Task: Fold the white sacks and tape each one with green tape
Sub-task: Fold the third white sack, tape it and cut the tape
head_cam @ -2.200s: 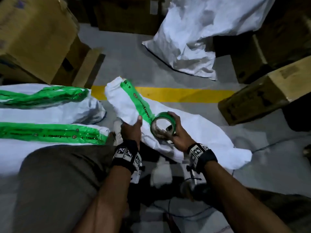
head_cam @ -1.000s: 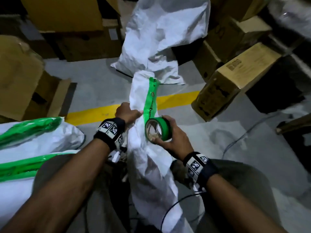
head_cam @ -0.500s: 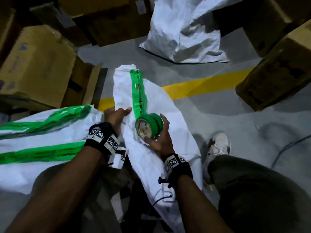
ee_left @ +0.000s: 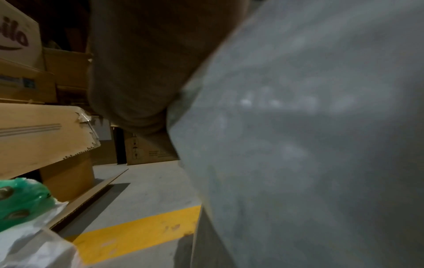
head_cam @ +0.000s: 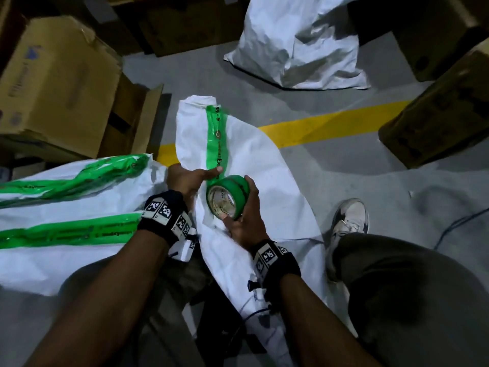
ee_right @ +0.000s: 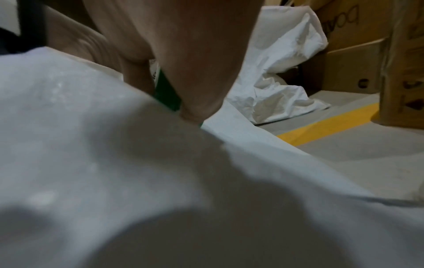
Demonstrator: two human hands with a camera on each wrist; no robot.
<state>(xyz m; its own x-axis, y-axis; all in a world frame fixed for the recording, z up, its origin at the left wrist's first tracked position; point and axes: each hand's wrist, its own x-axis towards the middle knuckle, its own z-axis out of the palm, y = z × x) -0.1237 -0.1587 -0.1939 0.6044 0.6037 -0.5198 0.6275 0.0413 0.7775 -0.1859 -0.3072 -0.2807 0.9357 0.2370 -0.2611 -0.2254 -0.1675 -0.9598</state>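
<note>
Fingers (head_cam: 247, 181) of right hand (head_cam: 246, 221) curled round tape roll (head_cam: 228, 195), held on edge against folded sack (head_cam: 254, 160) on floor (head_cam: 357, 165). Left hand (head_cam: 186, 178) grips sack's edge just beside roll, thumb pressing down green strip (head_cam: 215, 136) running up sack. Taped sacks (head_cam: 66, 202) left.

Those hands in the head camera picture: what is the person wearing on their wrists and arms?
Both forearms are bare, with no sleeves or gloves. Each wrist carries a black band faced with white squares printed in black, blocky, code-like patterns. A small white boxy unit with the same kind of marking hangs below the left band. The right band has thin dark cables trailing beneath it.
</note>
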